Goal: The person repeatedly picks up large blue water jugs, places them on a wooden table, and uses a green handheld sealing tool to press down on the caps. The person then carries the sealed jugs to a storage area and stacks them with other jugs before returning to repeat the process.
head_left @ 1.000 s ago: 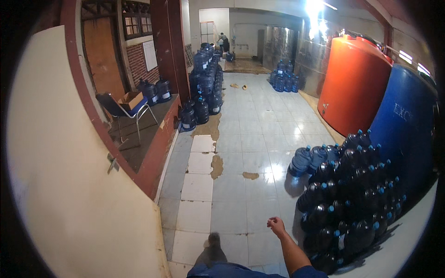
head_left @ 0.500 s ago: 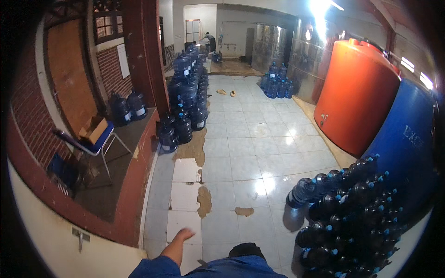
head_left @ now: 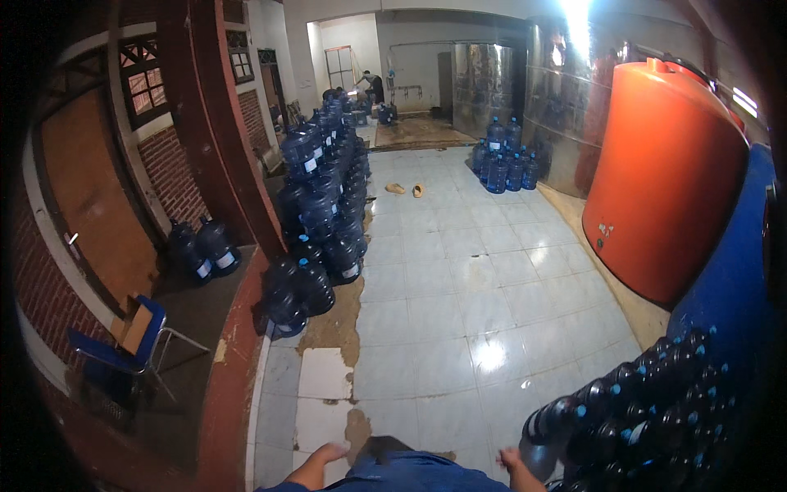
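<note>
My left hand (head_left: 330, 453) is low in the view, held out over the floor beside the pale tile strip. It is empty, its fingers loosely extended and slightly blurred. At the lower right, my right hand (head_left: 510, 457) hangs apart from my body, also empty and loosely open. Nearest to it is a group of large dark-blue water bottles (head_left: 551, 420) with light-blue caps. A gap shows between the hand and those bottles. Neither hand touches anything.
Stacked water jugs (head_left: 318, 215) line the left side by a red-brown post (head_left: 215, 107). An orange tank (head_left: 662, 184) and a blue tank (head_left: 734, 254) stand right. Yellowish sandals (head_left: 395, 189) lie ahead on the tiles. A blue chair (head_left: 147, 344) holds an open carton. Far back, a person (head_left: 374, 84) bends.
I have moved forward along the floor; the jugs, sandals and orange tank appear nearer. My right hand has come into view. My left hand sits lower in the picture.
</note>
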### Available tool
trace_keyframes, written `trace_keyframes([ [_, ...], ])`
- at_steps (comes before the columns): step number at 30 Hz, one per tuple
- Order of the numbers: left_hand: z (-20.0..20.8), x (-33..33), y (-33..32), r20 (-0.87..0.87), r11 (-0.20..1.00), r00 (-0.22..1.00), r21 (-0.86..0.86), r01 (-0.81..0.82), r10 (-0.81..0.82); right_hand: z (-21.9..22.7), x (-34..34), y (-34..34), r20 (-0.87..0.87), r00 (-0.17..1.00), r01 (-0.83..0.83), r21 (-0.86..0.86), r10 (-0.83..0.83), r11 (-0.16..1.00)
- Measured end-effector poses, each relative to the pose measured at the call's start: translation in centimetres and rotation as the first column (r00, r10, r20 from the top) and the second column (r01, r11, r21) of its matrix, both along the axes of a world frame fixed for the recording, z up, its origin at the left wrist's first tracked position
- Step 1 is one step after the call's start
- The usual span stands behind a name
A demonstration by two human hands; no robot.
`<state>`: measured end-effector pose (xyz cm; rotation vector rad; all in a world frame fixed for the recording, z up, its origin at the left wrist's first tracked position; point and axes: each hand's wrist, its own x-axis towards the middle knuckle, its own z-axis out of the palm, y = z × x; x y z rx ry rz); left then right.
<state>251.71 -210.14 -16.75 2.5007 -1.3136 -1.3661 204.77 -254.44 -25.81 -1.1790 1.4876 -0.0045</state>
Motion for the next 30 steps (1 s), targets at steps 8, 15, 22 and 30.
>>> trace_keyframes([
  [8, -4.1, 8.6, -0.6, 0.080, 0.663, 0.709, 0.295, -0.689, 0.701, 21.5, 34.1, -29.1, 0.509, 0.833, -0.040, -0.333, 0.215, 0.942],
  [15, -7.1, 30.2, -36.9, 0.016, 0.883, 0.910, 0.235, -0.407, 0.415, 4.9, 26.6, -39.8, -0.091, 0.988, -0.119, 0.043, 0.122, 0.992],
  [22, 10.6, 49.9, -87.5, -0.089, 0.755, 0.899, -0.510, -0.411, 0.430, 9.9, 28.1, -44.4, -0.306, 0.952, 0.083, 0.330, 0.024, 0.940],
  [30, 16.1, 56.7, -116.0, -0.210, 0.671, 0.969, -0.702, -0.240, 0.127, 7.1, 41.4, -69.8, -0.277, 0.959, 0.004, 0.236, 0.063, 0.972],
])
